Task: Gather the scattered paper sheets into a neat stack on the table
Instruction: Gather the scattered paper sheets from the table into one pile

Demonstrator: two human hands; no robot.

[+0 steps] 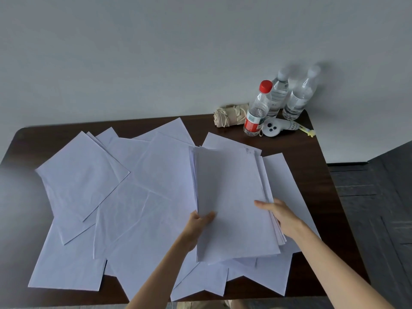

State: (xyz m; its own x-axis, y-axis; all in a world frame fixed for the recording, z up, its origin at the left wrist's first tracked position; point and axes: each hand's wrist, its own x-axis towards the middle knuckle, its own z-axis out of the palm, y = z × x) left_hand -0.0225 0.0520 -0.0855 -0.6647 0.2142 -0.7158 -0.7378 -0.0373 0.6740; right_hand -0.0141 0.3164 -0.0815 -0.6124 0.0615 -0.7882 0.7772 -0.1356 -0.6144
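Observation:
A gathered stack of white sheets lies right of centre on the dark wooden table. My left hand grips the stack's near left edge, thumb on top. My right hand holds its right edge, thumb laid over the top sheet and fingers under the fanned edges. Several loose white sheets lie scattered and overlapping across the left and middle of the table, and more stick out under the stack at the near edge.
At the back right corner stand a red-capped bottle and two clear bottles, with a folded beige umbrella and a white controller. A grey wall rises behind. Dark floor lies to the right.

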